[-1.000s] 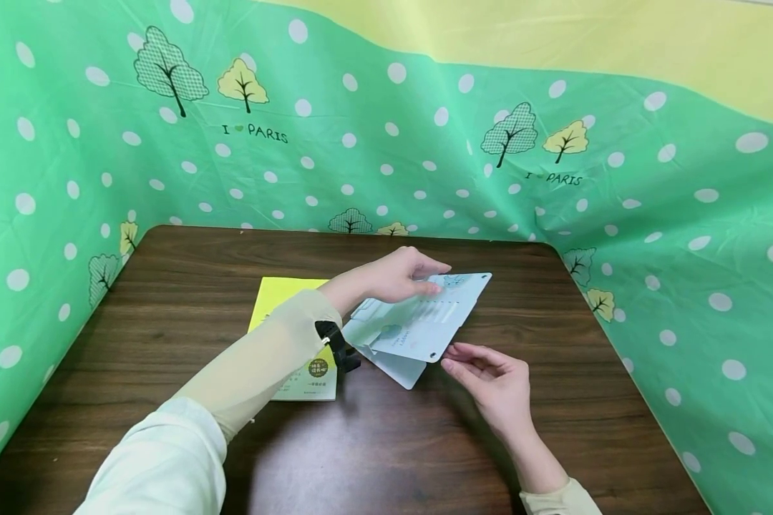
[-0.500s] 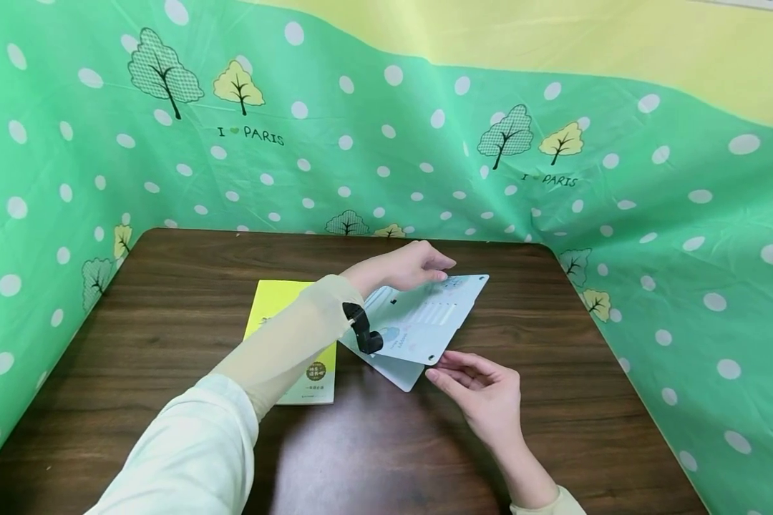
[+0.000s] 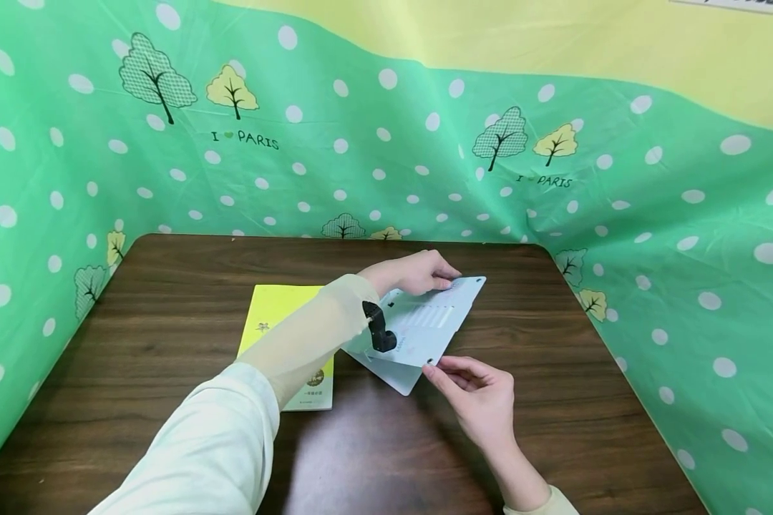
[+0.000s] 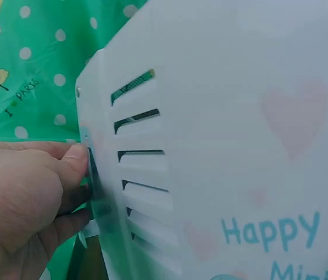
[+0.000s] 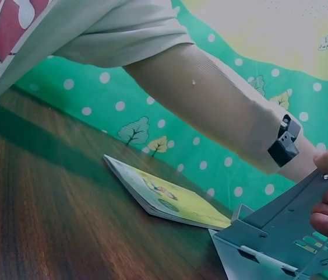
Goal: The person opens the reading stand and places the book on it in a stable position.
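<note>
A pale blue folding stand (image 3: 428,318) sits right of the middle of the table, its slotted upper panel tilted up from a flat lower plate. Pink hearts and the word "Happy" show on the panel (image 4: 228,146) in the left wrist view. My left hand (image 3: 415,272) reaches across and pinches the panel's far edge, thumb on the near side. At the near right corner, my right hand (image 3: 479,400) holds the panel between thumb and fingers. Seen from the right wrist, a hinge strip (image 5: 265,259) joins panel and plate.
Left of the stand lies a yellow booklet (image 3: 277,304), partly under my left forearm (image 3: 309,329) in the head view. The brown wooden table (image 3: 167,300) is backed by a green dotted curtain (image 3: 335,150). A black wrist camera (image 3: 380,329) overlaps the panel.
My left hand and forearm have shifted right along the panel's far edge. My right hand has moved slightly left, its thumb now at the panel's corner. The stand keeps nearly the same tilt.
</note>
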The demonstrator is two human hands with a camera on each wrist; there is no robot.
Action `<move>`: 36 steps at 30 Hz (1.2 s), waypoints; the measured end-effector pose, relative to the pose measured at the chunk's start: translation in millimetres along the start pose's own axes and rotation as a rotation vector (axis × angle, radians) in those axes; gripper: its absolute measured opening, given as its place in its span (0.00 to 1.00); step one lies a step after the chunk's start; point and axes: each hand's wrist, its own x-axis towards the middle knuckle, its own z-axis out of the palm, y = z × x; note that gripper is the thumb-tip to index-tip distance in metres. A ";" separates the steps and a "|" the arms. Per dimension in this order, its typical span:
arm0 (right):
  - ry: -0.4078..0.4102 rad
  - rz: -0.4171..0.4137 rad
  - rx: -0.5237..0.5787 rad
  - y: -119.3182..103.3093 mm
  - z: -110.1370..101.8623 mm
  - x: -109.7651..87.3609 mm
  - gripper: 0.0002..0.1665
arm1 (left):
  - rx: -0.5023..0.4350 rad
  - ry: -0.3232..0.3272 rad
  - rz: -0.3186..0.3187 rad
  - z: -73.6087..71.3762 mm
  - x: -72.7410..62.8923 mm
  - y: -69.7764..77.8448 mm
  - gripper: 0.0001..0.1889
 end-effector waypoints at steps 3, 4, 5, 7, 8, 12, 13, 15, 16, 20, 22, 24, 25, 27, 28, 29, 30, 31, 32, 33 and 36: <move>0.000 -0.002 0.005 0.7 1.2 -0.2 0.10 | 0.004 -0.002 -0.004 3.3 2.1 -2.8 0.20; 0.000 -0.004 0.007 1.1 1.3 -0.3 0.10 | 0.005 0.003 -0.003 4.2 2.7 -3.7 0.20; -0.001 -0.007 0.012 1.3 1.4 -0.3 0.10 | 0.001 0.008 -0.005 5.0 3.0 -4.4 0.20; -0.003 -0.014 0.014 1.7 1.4 -0.2 0.10 | -0.013 0.018 -0.010 6.6 3.4 -5.7 0.20; -0.004 -0.018 0.015 1.9 1.4 -0.1 0.10 | -0.019 0.023 -0.014 7.2 3.4 -6.1 0.20; -0.015 -0.032 0.022 1.6 1.9 0.4 0.10 | -0.039 0.056 -0.050 9.6 1.7 -7.9 0.19; -0.018 -0.036 0.024 1.5 2.1 0.4 0.10 | -0.039 0.065 -0.061 9.9 1.1 -8.2 0.19; -0.028 -0.046 0.032 1.6 2.5 0.6 0.10 | -0.036 0.078 -0.075 10.2 0.2 -9.4 0.19; -0.033 -0.049 0.032 1.5 2.6 0.7 0.10 | -0.033 0.083 -0.081 10.2 -0.2 -9.8 0.19; -0.050 -0.054 0.022 1.1 2.5 1.6 0.09 | -0.039 0.096 -0.101 10.7 -0.6 -10.8 0.19; -0.054 -0.052 0.011 0.3 2.4 2.0 0.09 | -0.046 0.104 -0.107 11.2 -1.1 -10.4 0.18; -0.058 -0.051 0.004 -0.5 2.3 2.4 0.09 | -0.053 0.115 -0.111 11.7 -1.4 -10.0 0.18; -0.059 -0.051 -0.001 -1.1 2.2 2.6 0.09 | -0.058 0.119 -0.114 11.8 -1.6 -9.6 0.18; -0.064 -0.049 -0.008 -1.9 1.9 3.1 0.10 | -0.064 0.126 -0.115 11.8 -2.0 -8.7 0.18; -0.067 -0.047 -0.012 -2.3 1.6 3.3 0.09 | -0.066 0.129 -0.118 11.7 -2.1 -8.3 0.18; -0.070 -0.044 -0.017 -2.6 1.1 3.6 0.09 | -0.067 0.131 -0.118 11.5 -2.3 -7.9 0.18; -0.072 -0.043 -0.024 -3.2 0.5 3.8 0.09 | -0.068 0.133 -0.118 11.2 -2.5 -7.7 0.18; -0.071 -0.040 -0.031 -3.5 -0.4 4.0 0.09 | -0.067 0.136 -0.122 10.9 -2.9 -7.5 0.18; -0.068 -0.035 -0.038 -3.7 -1.6 4.2 0.09 | -0.066 0.141 -0.126 10.6 -3.3 -7.4 0.18; -0.063 -0.031 -0.044 -4.0 -2.8 4.4 0.09 | -0.068 0.147 -0.132 10.2 -3.8 -7.6 0.18; -0.038 -0.014 -0.066 -4.8 -7.4 4.8 0.08 | -0.077 0.173 -0.162 9.2 -5.0 -9.2 0.18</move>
